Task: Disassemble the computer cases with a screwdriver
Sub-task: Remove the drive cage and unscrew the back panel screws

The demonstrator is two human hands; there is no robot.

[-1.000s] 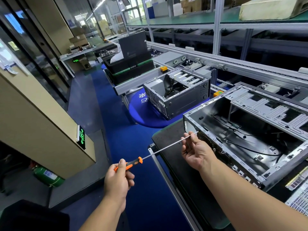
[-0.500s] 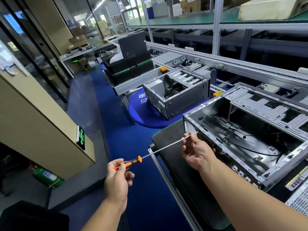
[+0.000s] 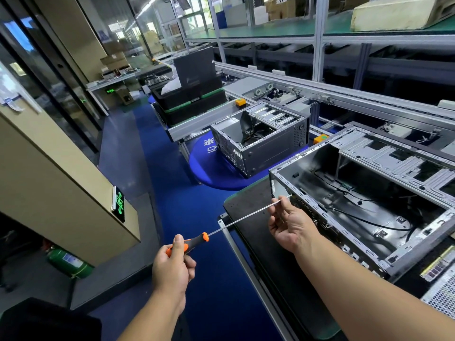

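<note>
The screwdriver (image 3: 222,228) slants up to the right, its tip at the near left corner of the open case (image 3: 364,200) on the black mat (image 3: 248,205). The left hand (image 3: 172,267) grips its orange handle; the right hand (image 3: 289,223) pinches the shaft near the tip. A second case (image 3: 261,143) sits farther off.

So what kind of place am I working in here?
Most likely a factory assembly or teardown line: a roller conveyor runs past metal shelving, and two opened computer cases sit at workstations.
</note>
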